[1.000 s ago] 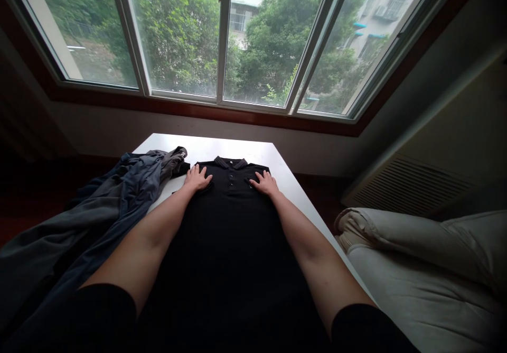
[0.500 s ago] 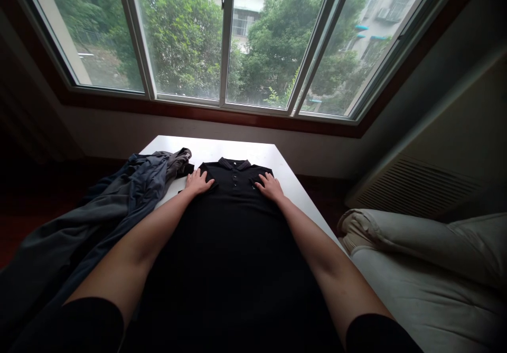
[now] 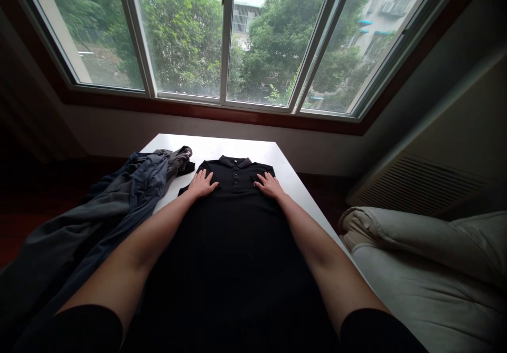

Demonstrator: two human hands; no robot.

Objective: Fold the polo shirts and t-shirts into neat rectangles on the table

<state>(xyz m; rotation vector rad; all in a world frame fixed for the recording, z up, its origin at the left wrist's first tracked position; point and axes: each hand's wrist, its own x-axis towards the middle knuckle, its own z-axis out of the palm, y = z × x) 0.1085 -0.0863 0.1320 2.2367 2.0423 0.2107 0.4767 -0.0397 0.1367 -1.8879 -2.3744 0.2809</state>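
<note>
A black polo shirt [image 3: 235, 183] lies front side up on the white table [image 3: 222, 145], its collar toward the window and its buttons showing. My left hand [image 3: 203, 184] rests on the shirt's left side near the sleeve, fingers spread. On the opposite side my right hand [image 3: 268, 185] lies flat on the shirt near the other sleeve, fingers stretched out. Neither hand grips the cloth. The shirt's lower part blends into my own black clothing, so its hem cannot be made out.
Grey and blue clothes [image 3: 146, 184] lie heaped along the table's left side and hang off it. To the right stands a pale sofa [image 3: 420, 242]. Beyond the table are a wall and a wide window [image 3: 224, 102]. A slatted vent unit [image 3: 420, 184] stands at the right.
My left hand has slid slightly to the right and nearer to me across the shirt. The right hand has hardly moved.
</note>
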